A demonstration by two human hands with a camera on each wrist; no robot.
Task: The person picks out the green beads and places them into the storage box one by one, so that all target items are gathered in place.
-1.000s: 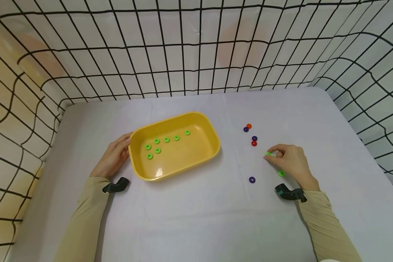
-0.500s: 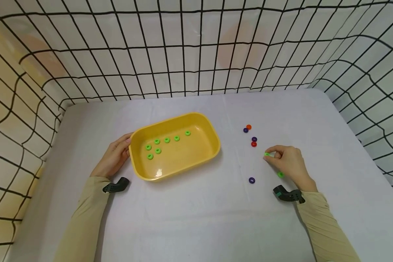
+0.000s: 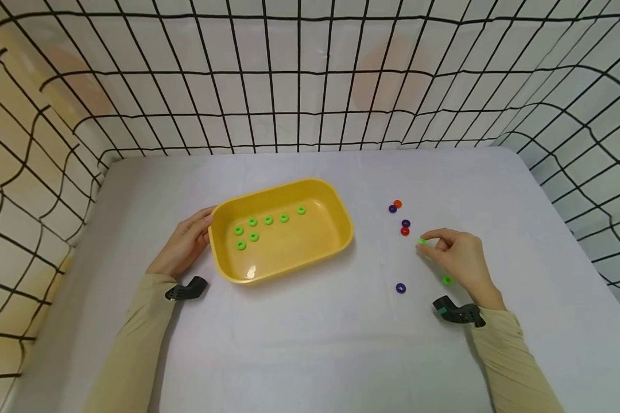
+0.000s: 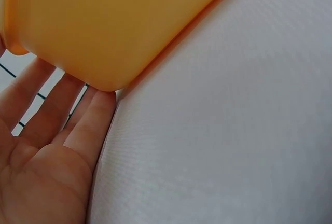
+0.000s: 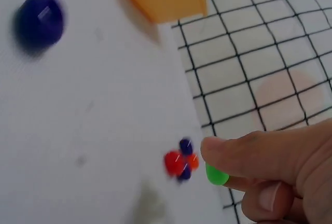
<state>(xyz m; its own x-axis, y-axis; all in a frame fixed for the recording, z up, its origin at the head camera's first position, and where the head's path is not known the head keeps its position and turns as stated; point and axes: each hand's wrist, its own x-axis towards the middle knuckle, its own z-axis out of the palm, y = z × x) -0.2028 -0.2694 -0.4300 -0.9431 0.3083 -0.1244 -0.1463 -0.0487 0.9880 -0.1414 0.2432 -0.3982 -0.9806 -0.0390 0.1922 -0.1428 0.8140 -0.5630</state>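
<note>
In the head view, a yellow tray (image 3: 289, 261) holds several green ring-shaped beads (image 3: 268, 220), mostly in its left half. My left hand (image 3: 183, 244) holds the tray's left end. The left wrist view shows my fingers (image 4: 85, 130) against the outer wall of the tray (image 4: 104, 32), with a fingertip at the rim. My right hand (image 3: 460, 255) pinches one green bead (image 5: 217, 175) between thumb and fingertips, right of the tray. Another green bead (image 3: 446, 280) lies on the cloth beneath that hand.
Near my right hand lie an orange bead (image 3: 398, 203) beside a purple bead (image 3: 392, 209), and a red bead (image 3: 405, 231) touching another purple bead (image 3: 406, 223). A single purple bead (image 3: 400, 288) sits nearer me. Black wire mesh (image 3: 310, 112) borders the white-covered table (image 3: 299, 355).
The head view has shifted slightly. My right hand keeps its pinch on the green bead and has hardly moved. The tray and my left hand stay as they were.
</note>
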